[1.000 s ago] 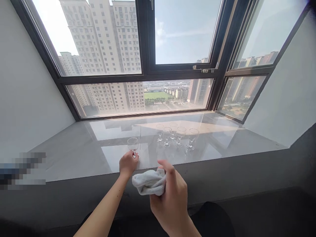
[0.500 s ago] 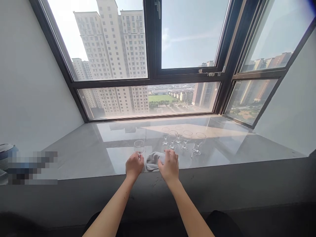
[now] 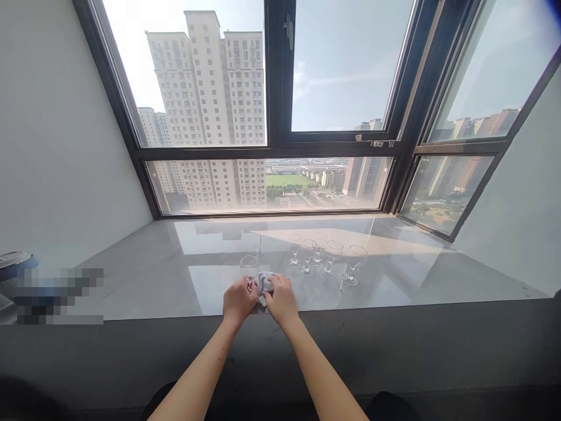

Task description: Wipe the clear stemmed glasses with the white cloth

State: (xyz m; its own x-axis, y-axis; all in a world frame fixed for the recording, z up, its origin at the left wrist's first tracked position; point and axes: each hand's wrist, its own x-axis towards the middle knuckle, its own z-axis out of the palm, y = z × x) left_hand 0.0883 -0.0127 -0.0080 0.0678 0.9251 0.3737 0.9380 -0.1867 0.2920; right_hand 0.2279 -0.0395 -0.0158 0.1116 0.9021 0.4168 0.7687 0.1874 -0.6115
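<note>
While we look down at the window sill, we see both our hands close together near its front edge. Our left hand has its fingers closed around the stem of a small wine glass, which stands upright on the sill with its bowl rising just above the hand. Our right hand has its fingers closed on a white cloth, and this cloth is bunched between the two hands and pressed against the lower part of the glass, on its right side. Whether the foot of the glass touches the sill we cannot tell, because the hands and the cloth hide it. To the right and a little further back, a group of five more glasses stands upright on the sill, near one another and apart from the one we hold. The sill is a glossy grey stone surface that reflects the light. Behind it is a large window with a dark frame, and through it we see tall buildings and the sky.
</note>
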